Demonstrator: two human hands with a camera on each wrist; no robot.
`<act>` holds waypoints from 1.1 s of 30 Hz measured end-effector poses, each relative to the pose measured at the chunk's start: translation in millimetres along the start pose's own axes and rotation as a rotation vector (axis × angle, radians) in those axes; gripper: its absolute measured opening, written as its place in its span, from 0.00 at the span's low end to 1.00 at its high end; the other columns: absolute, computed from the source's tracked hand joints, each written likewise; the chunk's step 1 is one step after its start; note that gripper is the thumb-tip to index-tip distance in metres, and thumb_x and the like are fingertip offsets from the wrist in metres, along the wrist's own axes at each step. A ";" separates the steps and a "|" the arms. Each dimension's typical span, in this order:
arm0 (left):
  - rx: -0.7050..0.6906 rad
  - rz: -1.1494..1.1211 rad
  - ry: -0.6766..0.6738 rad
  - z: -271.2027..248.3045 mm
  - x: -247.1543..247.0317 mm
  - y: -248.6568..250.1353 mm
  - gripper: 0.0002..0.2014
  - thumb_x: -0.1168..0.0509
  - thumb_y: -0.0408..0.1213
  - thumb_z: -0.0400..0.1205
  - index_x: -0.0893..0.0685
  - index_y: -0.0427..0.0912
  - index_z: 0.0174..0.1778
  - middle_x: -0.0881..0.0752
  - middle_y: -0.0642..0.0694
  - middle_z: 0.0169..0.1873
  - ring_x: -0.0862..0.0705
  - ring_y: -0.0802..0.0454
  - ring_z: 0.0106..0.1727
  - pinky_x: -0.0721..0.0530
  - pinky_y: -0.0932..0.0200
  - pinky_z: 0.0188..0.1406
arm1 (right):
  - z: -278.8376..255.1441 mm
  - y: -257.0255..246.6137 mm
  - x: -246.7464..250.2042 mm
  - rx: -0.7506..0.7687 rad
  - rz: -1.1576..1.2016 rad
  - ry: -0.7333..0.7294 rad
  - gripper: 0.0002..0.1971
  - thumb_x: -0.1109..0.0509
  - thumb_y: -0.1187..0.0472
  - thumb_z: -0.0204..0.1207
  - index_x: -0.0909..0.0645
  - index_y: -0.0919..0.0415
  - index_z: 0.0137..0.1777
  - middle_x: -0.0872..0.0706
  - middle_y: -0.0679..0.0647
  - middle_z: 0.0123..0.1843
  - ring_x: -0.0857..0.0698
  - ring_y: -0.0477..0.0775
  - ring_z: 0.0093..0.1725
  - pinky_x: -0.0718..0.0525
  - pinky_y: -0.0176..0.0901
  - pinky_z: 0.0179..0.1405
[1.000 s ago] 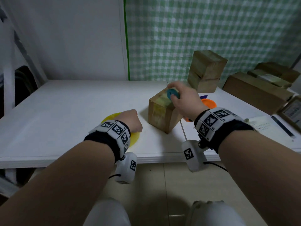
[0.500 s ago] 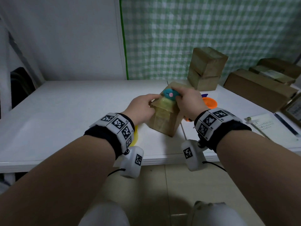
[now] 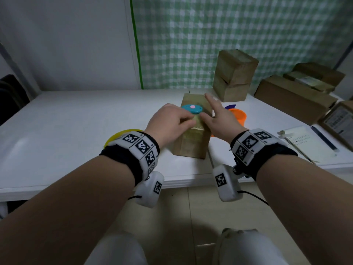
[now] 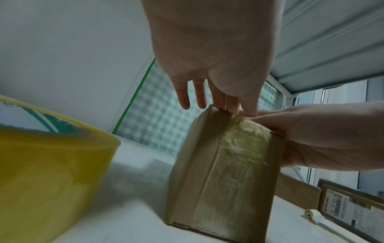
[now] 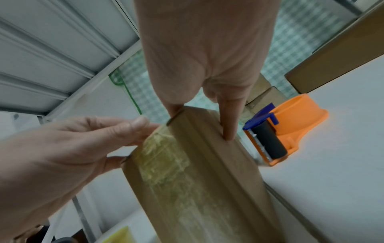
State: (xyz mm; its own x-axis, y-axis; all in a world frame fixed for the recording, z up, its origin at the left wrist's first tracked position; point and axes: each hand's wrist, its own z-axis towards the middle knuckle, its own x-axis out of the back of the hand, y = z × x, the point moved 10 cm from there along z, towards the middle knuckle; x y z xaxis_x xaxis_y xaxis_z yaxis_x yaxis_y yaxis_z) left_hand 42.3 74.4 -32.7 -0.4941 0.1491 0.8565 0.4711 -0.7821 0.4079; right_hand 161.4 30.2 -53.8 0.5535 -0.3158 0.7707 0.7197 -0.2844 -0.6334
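Observation:
A brown cardboard box (image 3: 191, 142) with yellowed tape down its near face stands on the white table (image 3: 66, 131). A round teal tool with a pink dot (image 3: 192, 109) lies on the box's top. My left hand (image 3: 181, 119) rests on the near top edge, its straight fingers (image 4: 228, 105) touching the cardboard (image 4: 224, 172). My right hand (image 3: 214, 113) has spread fingers, the index lifted. Its thumb is on the top edge and one finger (image 5: 227, 129) presses the box's right edge (image 5: 197, 180). Neither hand holds the teal tool.
A yellow tape roll (image 3: 122, 133) lies left of the box, under my left wrist. An orange tape dispenser (image 3: 237, 115) sits just right of it. Two stacked boxes (image 3: 234, 75) stand behind. More boxes (image 3: 292, 96), a notebook (image 3: 305, 144) and a pen (image 3: 322, 137) are at the right.
My left hand left the yellow roll and came onto the box. The box turned square to me. My right hand let go of the teal tool, which now lies on top.

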 end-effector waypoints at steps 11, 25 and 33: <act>-0.062 -0.006 0.054 -4.7 -5.0 -7.2 0.20 0.28 0.51 0.72 0.12 0.48 0.58 0.09 0.47 0.53 0.21 0.42 0.58 0.23 0.52 0.58 | -1.0 17.1 -18.2 -0.051 0.113 -0.070 0.31 0.44 0.47 0.84 0.46 0.56 0.85 0.31 0.59 0.81 0.26 0.60 0.76 0.26 0.53 0.74; 0.002 0.122 -0.044 -10.8 -16.6 -19.6 0.34 0.24 0.47 0.68 0.24 0.57 0.72 0.20 0.59 0.70 0.30 0.53 0.56 0.24 0.56 0.61 | -8.7 12.1 -20.7 0.012 -0.161 -0.164 0.51 0.36 0.35 0.73 0.58 0.60 0.85 0.20 0.63 0.71 0.21 0.60 0.68 0.28 0.37 0.54; -0.004 0.127 -0.138 -10.6 -20.8 -23.0 0.36 0.24 0.43 0.69 0.28 0.57 0.74 0.24 0.59 0.73 0.28 0.50 0.62 0.35 0.64 0.61 | -10.8 8.5 -21.9 0.082 -0.265 -0.127 0.53 0.29 0.38 0.71 0.55 0.61 0.85 0.21 0.65 0.71 0.20 0.61 0.67 0.26 0.41 0.55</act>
State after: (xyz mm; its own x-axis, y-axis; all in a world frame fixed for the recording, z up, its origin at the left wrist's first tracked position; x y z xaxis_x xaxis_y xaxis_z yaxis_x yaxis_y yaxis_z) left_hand 34.0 82.9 -63.2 -0.3257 0.1303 0.9364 0.5199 -0.8026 0.2925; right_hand 150.9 24.9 -76.8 0.3864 -0.1231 0.9141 0.8746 -0.2658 -0.4055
